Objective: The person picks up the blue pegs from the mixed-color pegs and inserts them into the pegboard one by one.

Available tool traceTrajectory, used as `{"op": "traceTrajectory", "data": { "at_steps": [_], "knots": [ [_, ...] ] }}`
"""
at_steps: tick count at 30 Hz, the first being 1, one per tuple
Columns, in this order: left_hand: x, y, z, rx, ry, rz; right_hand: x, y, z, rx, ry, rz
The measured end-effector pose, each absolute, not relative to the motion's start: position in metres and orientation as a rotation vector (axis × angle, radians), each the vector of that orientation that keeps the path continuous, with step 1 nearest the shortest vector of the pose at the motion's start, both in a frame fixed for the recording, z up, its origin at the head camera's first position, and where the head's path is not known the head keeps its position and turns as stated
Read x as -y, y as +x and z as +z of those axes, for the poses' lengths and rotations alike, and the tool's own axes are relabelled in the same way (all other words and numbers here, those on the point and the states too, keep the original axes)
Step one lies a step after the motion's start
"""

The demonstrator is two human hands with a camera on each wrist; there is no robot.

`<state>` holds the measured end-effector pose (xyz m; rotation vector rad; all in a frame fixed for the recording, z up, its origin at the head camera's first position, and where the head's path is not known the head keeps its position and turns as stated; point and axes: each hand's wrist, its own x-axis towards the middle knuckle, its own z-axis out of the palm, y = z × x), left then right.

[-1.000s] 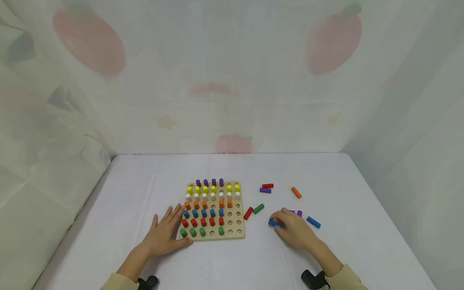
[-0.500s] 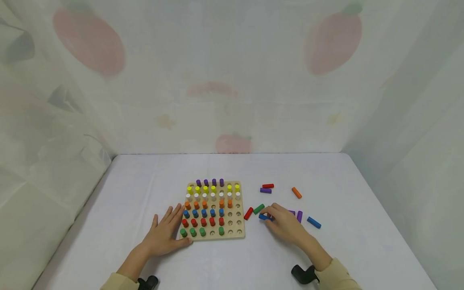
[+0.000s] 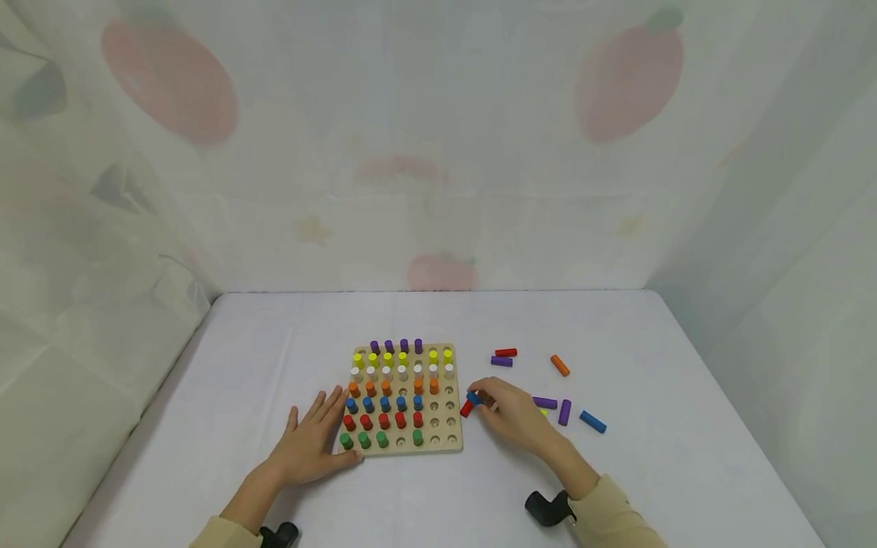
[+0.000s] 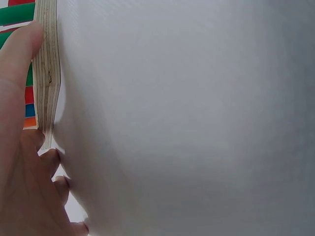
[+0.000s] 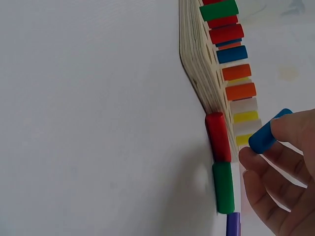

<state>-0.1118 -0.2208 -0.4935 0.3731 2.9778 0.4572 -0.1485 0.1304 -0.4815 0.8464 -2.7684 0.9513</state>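
A wooden pegboard (image 3: pixel 441 450) lies on the table, holding rows of purple, yellow, white, orange, blue, red and green pegs; several holes on its right side and a few elsewhere are bare. My left hand (image 3: pixel 306 445) rests flat at the board's left edge, fingers spread, and in the left wrist view its thumb (image 4: pixel 17 56) touches the board's side. Just right of the board, my right hand (image 3: pixel 514 411) pinches a blue peg (image 5: pixel 268 132) between thumb and fingers, above a loose red peg (image 5: pixel 217 137). A green peg (image 5: pixel 223 188) lies beside the red one, hidden by the hand in the head view.
Farther right lie a second blue peg (image 3: pixel 592 422), an upright-lying purple peg (image 3: pixel 565 412), another purple peg (image 3: pixel 545 403) and a partly covered yellow peg (image 3: pixel 543 412). Toward the back are a red peg (image 3: pixel 506 352), a purple peg (image 3: pixel 502 361) and an orange peg (image 3: pixel 559 365).
My right hand has carried the blue peg leftward and up toward the board, uncovering purple pegs and part of a yellow one. The left hand stays in place.
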Motion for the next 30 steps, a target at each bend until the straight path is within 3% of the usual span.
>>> {"op": "traceTrajectory", "data": {
  "at_steps": [30],
  "knots": [
    [0.221,-0.112,-0.494,-2.978,0.365,0.448,-0.076,-0.163,-0.484,2.794,0.886,1.212]
  ]
}}
